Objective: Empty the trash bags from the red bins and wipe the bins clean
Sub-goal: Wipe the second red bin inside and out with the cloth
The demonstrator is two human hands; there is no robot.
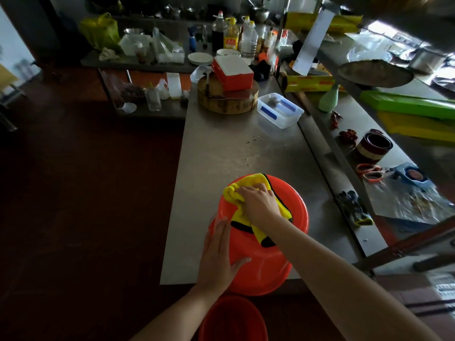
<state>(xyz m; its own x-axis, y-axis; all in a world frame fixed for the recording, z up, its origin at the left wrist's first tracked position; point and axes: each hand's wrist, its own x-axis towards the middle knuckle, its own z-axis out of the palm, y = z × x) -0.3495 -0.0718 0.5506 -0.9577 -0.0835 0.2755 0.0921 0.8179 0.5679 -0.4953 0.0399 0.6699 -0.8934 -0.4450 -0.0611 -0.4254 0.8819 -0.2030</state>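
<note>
You are standing in a working, restaurant-style kitchen: a long stainless steel counter (221, 148) runs ahead of you, with a thick round wooden chopping block (227, 104) and a cleaver (237, 95) lying on it. Behind it you see cooking oil bottles (231, 33), stacked white plates (200, 58) and metal pots (261, 12) on a back shelf. To your right lie a cling film box (309, 83), dried chillies (348, 135) and a wide shallow pan (374, 73)

2nd red bin (232, 318) btm ctr: cut by frame edge | yellow cloth (231, 193): middle hidden under right hand (258, 205) | bottles (231, 33) top ctr: labels too small | upper right: blurred
</note>
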